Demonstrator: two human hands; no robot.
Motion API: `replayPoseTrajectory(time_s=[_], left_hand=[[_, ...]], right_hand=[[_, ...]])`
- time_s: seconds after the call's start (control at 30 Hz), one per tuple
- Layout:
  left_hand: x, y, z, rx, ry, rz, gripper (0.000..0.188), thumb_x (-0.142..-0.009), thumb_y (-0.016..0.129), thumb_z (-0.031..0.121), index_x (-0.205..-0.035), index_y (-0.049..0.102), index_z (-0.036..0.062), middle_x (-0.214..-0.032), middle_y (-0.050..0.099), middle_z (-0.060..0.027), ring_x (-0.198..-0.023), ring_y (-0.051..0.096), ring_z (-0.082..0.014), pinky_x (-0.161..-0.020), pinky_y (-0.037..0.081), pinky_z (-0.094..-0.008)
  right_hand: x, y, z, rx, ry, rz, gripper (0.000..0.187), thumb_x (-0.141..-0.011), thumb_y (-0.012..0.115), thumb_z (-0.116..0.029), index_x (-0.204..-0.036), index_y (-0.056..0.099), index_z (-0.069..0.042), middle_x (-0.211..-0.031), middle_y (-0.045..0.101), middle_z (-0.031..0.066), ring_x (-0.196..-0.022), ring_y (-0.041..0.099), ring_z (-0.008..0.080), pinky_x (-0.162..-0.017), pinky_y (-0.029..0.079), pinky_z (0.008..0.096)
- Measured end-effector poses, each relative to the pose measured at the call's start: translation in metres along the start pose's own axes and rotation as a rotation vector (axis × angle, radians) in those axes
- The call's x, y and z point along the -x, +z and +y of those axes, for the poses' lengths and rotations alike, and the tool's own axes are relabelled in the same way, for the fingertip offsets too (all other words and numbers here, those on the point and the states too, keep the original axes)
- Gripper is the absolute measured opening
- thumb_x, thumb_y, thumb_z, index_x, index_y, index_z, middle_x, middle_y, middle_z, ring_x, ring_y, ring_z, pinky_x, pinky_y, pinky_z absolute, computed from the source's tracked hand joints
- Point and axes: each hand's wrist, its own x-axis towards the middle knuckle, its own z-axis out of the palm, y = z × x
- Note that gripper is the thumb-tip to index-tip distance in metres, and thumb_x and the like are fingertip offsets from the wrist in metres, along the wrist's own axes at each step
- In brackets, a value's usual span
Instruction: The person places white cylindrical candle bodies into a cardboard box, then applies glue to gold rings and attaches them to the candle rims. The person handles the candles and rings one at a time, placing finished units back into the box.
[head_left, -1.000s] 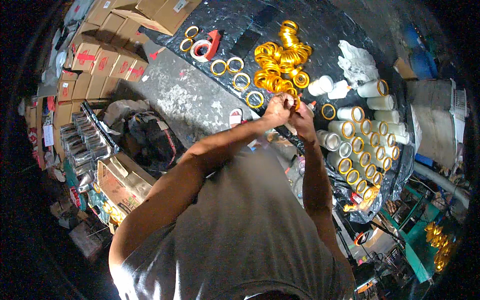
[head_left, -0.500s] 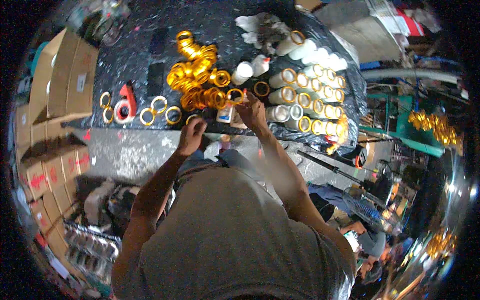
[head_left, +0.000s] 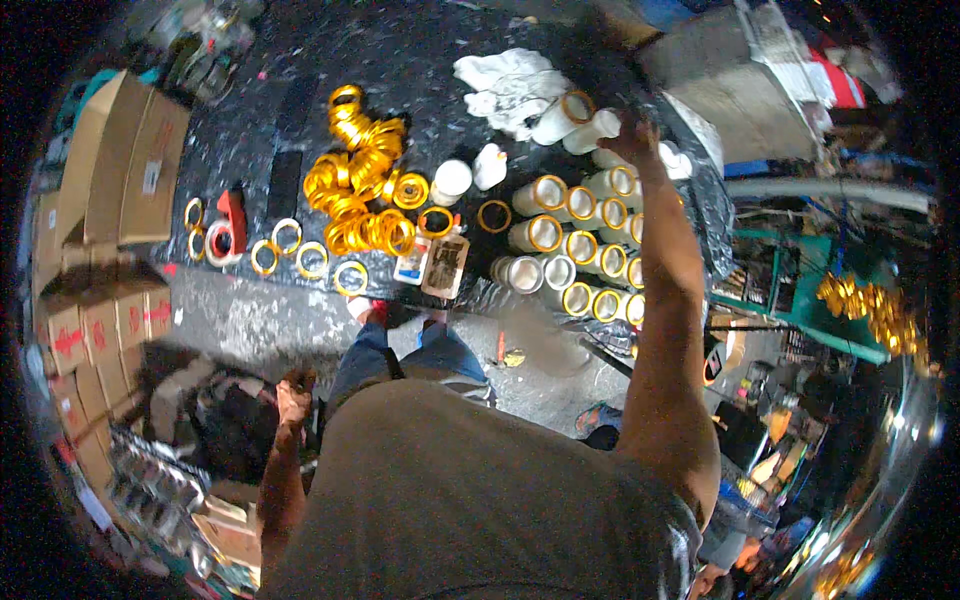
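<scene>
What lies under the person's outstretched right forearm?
Gold-ringed white cylinders show beside the left edge of the right forearm, and something white shows on its right. The forearm covers parts of the nearest; how many lie beneath cannot be seen.

The head view looks down from the wearer's own head, through the left camera of a side-by-side pair, facing forward over the tabletop. The wearer's shirt is nearest and fills the lower middle; the tabletop lies farther off, its near edge crossing around mid-height. The fisheye spread is wide enough to take in the left hand below that edge, the right hand toward the tabletop's right edge, and boxes far left, with outlines bending toward a dark round rim.
</scene>
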Motion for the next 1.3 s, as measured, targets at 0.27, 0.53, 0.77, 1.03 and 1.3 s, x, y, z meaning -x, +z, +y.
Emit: replayPoseTrajectory(time_s=[0.27, 0.53, 0.77, 1.03, 1.3], left_hand=[[0.052, -0.010, 0.109, -0.333, -0.050, -0.201, 0.026, -0.094, 0.068, 0.023, -0.099, 0.071, -0.0017, -0.097, 0.071, -0.0257, -0.090, 0.069, -0.0437, -0.078, 0.054, -0.0476], [-0.007, -0.020, 0.267, -0.118, 0.340, -0.055, 0.040, -0.092, 0.076, 0.023, -0.126, 0.067, 0.0035, -0.118, 0.070, -0.0204, -0.112, 0.066, -0.0418, -0.097, 0.055, -0.0473], [-0.064, -0.010, 0.368, 0.040, 0.800, 0.019, 0.086, -0.074, 0.089, 0.036, -0.144, 0.051, 0.0022, -0.139, 0.058, -0.0214, -0.133, 0.053, -0.0396, -0.112, 0.043, -0.0467], [-0.036, -0.064, 0.153, 0.083, 0.055, 0.158, 0.068, -0.067, 0.094, 0.028, -0.121, 0.060, 0.0033, -0.112, 0.075, -0.0182, -0.104, 0.075, -0.0286, -0.088, 0.061, -0.0410], [0.006, -0.123, 0.105, 0.005, -0.087, 0.108, 0.072, -0.070, 0.081, 0.020, -0.134, 0.055, 0.0012, -0.113, 0.073, -0.0234, -0.107, 0.072, -0.0381, -0.092, 0.059, -0.0446]], right_hand=[[-0.006, 0.038, 0.037, -0.067, -0.076, 0.110, 0.087, -0.067, 0.090, -0.046, -0.143, 0.058, -0.019, -0.134, 0.065, 0.0159, -0.126, 0.060, 0.0365, -0.110, 0.042, 0.0500], [0.149, -0.190, -0.049, -0.125, -0.266, 0.445, 0.077, -0.069, 0.089, -0.024, -0.139, 0.059, -0.014, -0.127, 0.065, 0.0158, -0.117, 0.062, 0.0383, -0.104, 0.050, 0.0452], [0.279, -0.227, -0.250, -0.636, -0.625, 0.125, 0.086, -0.061, 0.095, -0.021, -0.137, 0.059, -0.007, -0.130, 0.063, 0.0185, -0.119, 0.063, 0.0349, -0.103, 0.050, 0.0457], [0.292, 0.051, -0.434, -0.893, -0.484, -0.170, 0.114, -0.067, 0.097, -0.026, -0.155, 0.030, 0.002, -0.146, 0.048, 0.0277, -0.136, 0.050, 0.0420, -0.111, 0.045, 0.0492], [0.283, 0.079, -0.507, -0.734, -0.200, -0.012, 0.095, -0.069, 0.088, -0.043, -0.141, 0.046, 0.002, -0.119, 0.055, 0.0235, -0.113, 0.059, 0.0442, -0.094, 0.053, 0.0519]])
